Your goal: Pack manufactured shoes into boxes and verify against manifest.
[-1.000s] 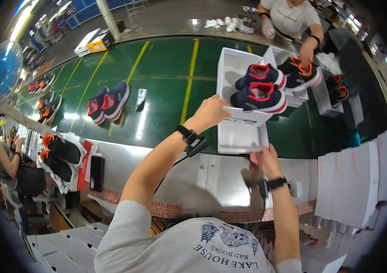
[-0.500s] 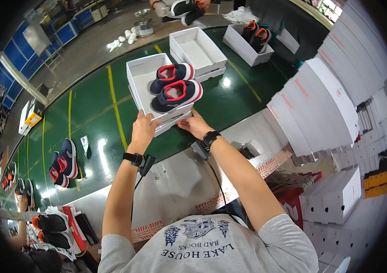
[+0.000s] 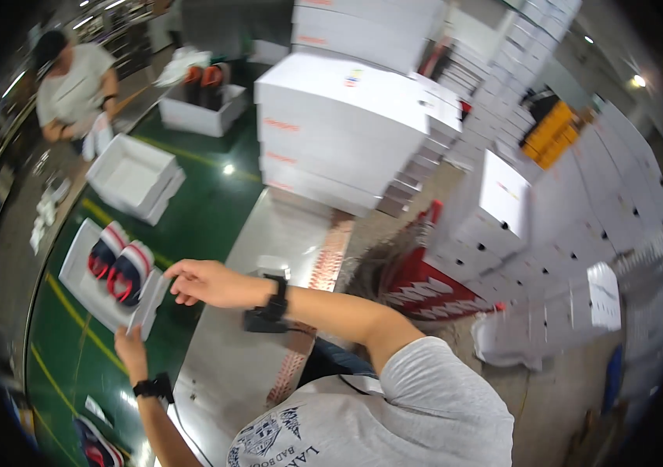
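A pair of navy running shoes (image 3: 130,272) with red lining and white soles lies in an open white shoebox (image 3: 156,302) on the green conveyor belt (image 3: 214,191). My left hand (image 3: 130,350) grips the box's near edge, fingers and thumb closed at the rim. Just off the box's right side hangs my right hand (image 3: 203,282), its fingers loosely bent and apart, with nothing in them. Both wrists wear black straps with small devices. A second open white box (image 3: 158,194) stands farther along the belt.
Farther back is a white box (image 3: 191,121) with dark, orange-lined shoes. A tall stack of white boxes (image 3: 331,128) rises beyond the metal ledge (image 3: 288,226); more stacks fill the right. Another navy shoe (image 3: 94,444) lies lower left. A co-worker (image 3: 74,86) stands across the belt.
The view has swung to the right, bringing more box stacks in. My right hand has come off the shoebox; my left hand stays at its edge.
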The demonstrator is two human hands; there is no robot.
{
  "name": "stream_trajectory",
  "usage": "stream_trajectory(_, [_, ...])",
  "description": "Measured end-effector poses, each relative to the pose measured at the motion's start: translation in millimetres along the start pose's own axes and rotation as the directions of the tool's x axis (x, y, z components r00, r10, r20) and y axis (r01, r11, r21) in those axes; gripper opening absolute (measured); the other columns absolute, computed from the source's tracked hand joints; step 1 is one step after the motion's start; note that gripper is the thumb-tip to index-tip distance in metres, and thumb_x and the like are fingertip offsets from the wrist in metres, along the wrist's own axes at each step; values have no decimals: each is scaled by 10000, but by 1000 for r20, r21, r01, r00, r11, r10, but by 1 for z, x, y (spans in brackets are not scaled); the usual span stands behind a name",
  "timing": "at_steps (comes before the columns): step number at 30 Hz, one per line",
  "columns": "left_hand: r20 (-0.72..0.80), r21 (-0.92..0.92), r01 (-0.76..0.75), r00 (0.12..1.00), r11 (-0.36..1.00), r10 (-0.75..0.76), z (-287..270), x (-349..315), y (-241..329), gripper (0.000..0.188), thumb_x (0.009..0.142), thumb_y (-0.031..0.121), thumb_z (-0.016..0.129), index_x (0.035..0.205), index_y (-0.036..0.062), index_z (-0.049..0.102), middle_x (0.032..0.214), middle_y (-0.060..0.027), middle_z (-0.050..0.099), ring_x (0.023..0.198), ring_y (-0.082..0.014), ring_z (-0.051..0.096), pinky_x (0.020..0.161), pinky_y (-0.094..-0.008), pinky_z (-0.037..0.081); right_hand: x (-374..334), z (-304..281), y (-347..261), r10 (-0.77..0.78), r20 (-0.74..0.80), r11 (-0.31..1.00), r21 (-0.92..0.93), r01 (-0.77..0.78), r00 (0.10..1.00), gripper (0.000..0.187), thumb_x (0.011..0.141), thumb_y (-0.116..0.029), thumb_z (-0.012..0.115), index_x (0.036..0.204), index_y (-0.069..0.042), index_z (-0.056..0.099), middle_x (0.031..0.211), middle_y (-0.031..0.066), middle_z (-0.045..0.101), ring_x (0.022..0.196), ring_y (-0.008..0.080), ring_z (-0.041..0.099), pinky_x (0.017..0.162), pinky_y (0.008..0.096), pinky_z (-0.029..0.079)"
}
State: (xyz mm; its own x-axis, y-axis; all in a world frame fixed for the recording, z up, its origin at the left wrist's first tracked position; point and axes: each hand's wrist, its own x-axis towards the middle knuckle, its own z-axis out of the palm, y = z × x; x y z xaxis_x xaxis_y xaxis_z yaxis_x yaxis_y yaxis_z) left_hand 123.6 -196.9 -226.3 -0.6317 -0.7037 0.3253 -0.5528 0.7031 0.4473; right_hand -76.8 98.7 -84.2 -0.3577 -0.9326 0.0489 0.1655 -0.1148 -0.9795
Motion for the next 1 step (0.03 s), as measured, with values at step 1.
stream_trajectory(1, [14,-22,-19,1000,1000,19,10,14,-6,458,795,244,731,1043,-121,607,1020,-299,623,962,-425,613,867,-440,476,-15,-13,-8,-10,-66,1000,-20,9,998,417,963,-144,496,1351,-50,376,1071,119,604,951,186,631,853,315,524])
